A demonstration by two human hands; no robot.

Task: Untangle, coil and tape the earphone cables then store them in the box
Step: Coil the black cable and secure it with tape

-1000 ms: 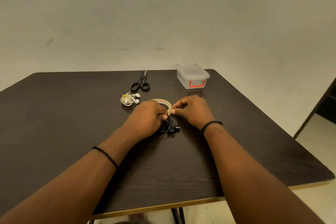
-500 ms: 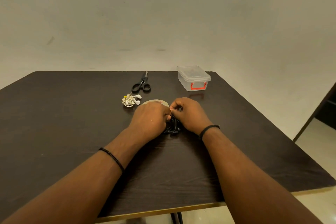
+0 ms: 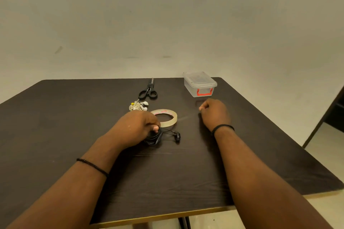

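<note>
My left hand grips a coil of black earphones on the dark table; the two earbuds stick out to the right. Just beyond it lies a clear tape roll. My right hand is to the right of the roll, its fingers pinching the end of a faint clear tape strip that stretches from the roll. A tangled bundle of white earphones lies behind my left hand. The clear plastic box with a red latch stands shut at the back right.
Black-handled scissors lie at the back, between the white earphones and the box. The table's front edge is near me and its right edge drops to the floor. A dark piece of furniture stands at the far right.
My right hand has moved away to the right from my left hand, drawing a strip of tape off the roll. The roll now lies flat and in full view.
</note>
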